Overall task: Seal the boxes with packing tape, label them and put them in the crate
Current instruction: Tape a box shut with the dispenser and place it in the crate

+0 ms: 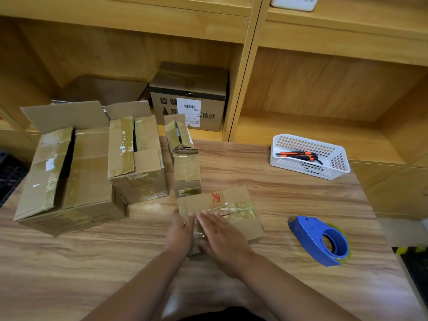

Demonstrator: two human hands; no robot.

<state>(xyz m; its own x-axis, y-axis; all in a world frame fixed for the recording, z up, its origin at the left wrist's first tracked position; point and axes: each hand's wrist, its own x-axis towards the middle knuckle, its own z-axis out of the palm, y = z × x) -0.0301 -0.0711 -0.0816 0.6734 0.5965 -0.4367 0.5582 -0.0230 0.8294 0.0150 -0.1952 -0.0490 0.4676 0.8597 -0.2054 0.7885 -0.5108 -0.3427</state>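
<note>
On the wooden table [115, 251] a small box [234, 200] sits centre, tape [240, 208] across its top. Left hand [179, 232] and right hand [222, 235] press flat on its near end, fingers straight. Dispenser [319, 239] at 3 o'clock, open boxes [76, 172] at 10.

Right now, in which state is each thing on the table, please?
Small box: closed, tape across its top.
Left hand: open, against the small box.
Right hand: open, flat on the small box.
Large box: top flaps open.
Middle box: top flaps open.
Tape dispenser: lying on table, unheld.
Knife: lying in basket.
</note>
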